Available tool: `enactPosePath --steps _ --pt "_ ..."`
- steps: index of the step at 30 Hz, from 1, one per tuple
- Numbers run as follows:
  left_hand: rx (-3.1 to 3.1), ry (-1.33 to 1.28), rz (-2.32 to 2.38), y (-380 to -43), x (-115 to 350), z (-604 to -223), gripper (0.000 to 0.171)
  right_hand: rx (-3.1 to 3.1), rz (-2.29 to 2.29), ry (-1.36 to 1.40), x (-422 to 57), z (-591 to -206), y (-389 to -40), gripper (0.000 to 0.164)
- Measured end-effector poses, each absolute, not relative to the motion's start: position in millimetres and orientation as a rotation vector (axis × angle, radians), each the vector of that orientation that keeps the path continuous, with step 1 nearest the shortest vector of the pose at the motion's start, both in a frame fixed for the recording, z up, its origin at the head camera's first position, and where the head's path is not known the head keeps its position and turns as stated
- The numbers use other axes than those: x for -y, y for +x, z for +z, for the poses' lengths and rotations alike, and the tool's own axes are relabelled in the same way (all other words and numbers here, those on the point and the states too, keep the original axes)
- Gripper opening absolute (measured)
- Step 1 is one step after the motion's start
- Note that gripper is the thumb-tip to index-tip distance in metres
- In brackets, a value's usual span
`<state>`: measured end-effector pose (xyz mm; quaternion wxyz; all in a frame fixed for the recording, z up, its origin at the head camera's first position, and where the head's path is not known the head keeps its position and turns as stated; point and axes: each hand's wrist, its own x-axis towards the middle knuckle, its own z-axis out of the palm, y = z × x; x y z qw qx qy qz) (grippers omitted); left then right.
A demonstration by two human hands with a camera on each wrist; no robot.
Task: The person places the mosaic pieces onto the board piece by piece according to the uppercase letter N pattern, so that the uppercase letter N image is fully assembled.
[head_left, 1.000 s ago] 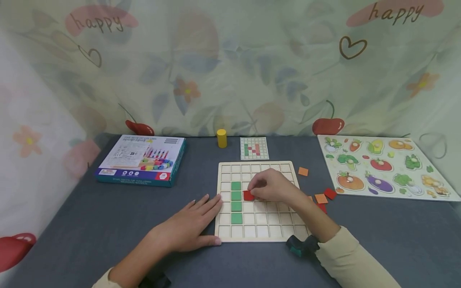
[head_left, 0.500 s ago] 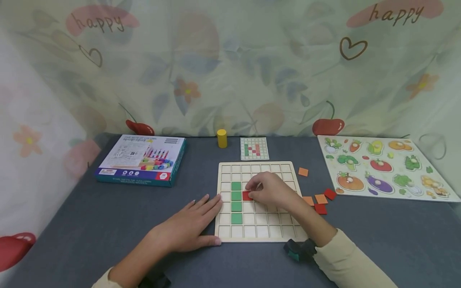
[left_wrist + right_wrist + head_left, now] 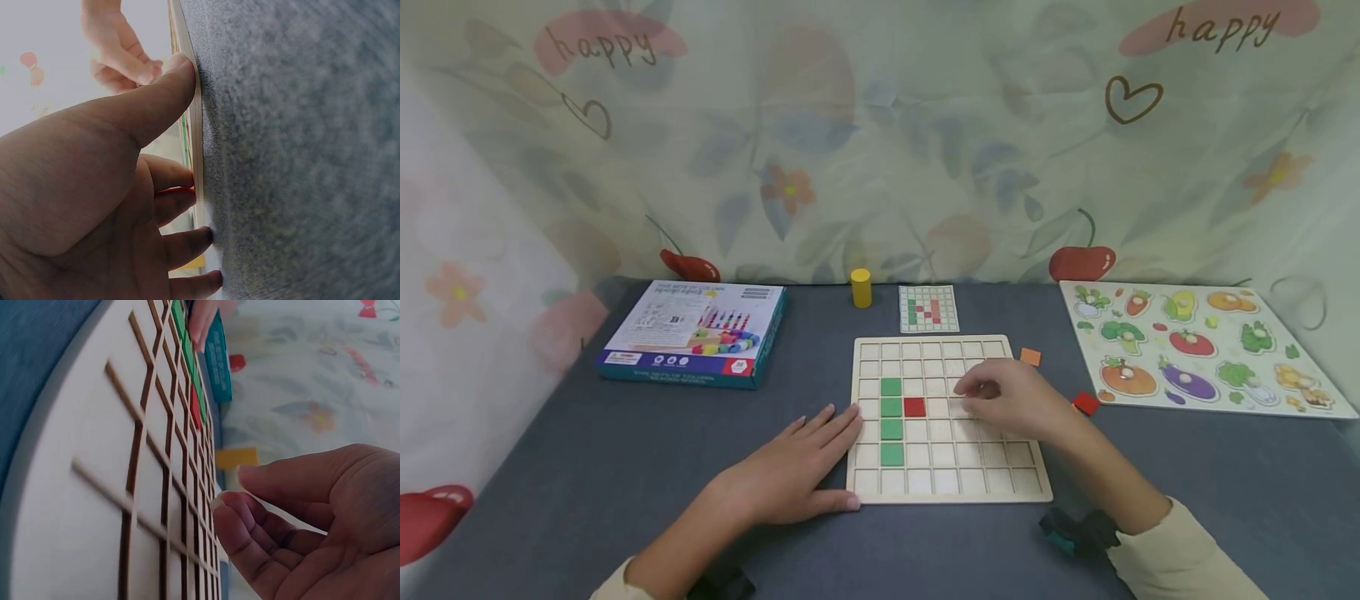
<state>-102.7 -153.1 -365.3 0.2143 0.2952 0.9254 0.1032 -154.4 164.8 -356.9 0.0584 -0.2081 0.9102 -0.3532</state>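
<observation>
A pale wooden grid board lies on the dark cloth. Several green tiles form a column in it, and a red tile sits in a cell directly right of that column. My left hand lies spread at the board's left edge, its thumb and fingertips touching the rim. Over the right half of the board hovers my right hand, fingers loosely bent. In the right wrist view a gap shows between its thumb and forefinger, with nothing held there.
Behind the board lie a small patterned grid card and a yellow cylinder. A boxed set is at back left, a vegetable puzzle board at right. An orange tile and a loose red tile lie between the boards.
My right hand has let go of the red tile, which now lies in its cell beside the green column, and has moved right. My left hand has stayed put.
</observation>
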Motion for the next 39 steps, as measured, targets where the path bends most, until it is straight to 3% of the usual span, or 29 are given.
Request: enactPosePath --steps 17,27,39 --pt "-2.572 0.818 0.275 -103 154 -364 0.094 -2.943 -0.711 -0.29 -283 -359 -151 0.024" --pt "-2.578 0.832 0.296 -101 153 -362 0.093 -2.961 -0.687 -0.28 -288 -367 -152 0.025" --pt "-2.579 0.83 0.298 -100 152 -361 0.094 -2.931 -0.783 -0.266 -283 -366 -149 0.015"
